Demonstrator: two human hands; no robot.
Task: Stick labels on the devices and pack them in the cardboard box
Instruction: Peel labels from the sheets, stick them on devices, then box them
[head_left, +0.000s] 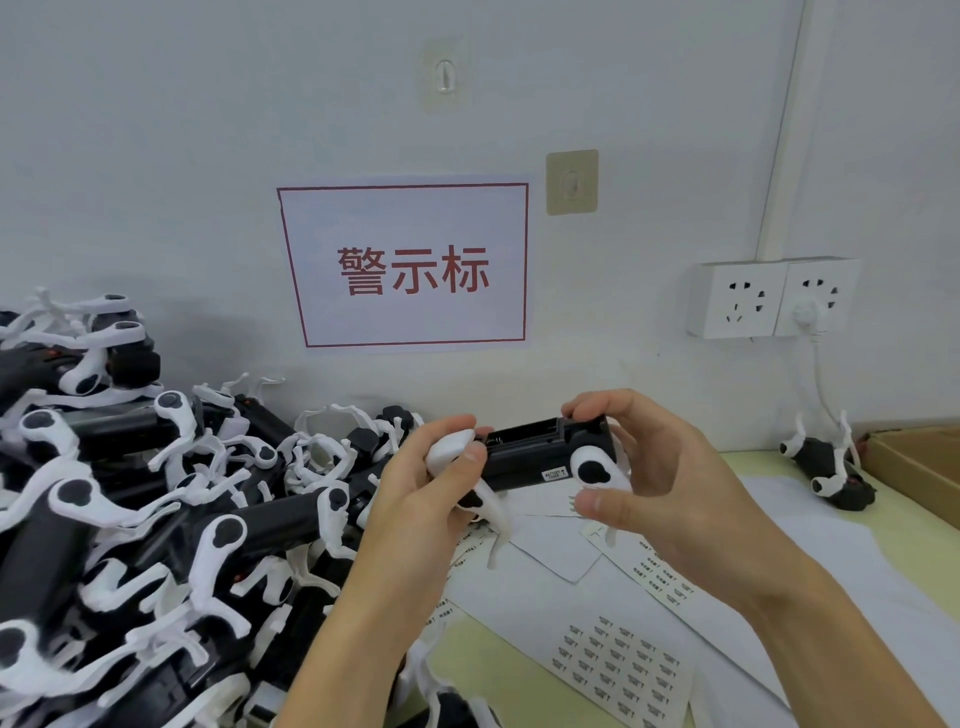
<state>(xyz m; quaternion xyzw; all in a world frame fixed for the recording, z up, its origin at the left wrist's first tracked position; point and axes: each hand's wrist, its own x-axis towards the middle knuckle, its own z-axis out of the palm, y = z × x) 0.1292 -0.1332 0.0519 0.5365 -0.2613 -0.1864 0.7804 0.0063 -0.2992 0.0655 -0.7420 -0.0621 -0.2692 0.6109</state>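
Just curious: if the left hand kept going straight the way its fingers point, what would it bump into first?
Probably the right hand, gripping the other end of the same black-and-white device the left hand holds. Depth is hard to judge.

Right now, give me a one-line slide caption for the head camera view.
Both hands, left hand and right hand, hold a black-and-white device above label sheets, beside a device pile.
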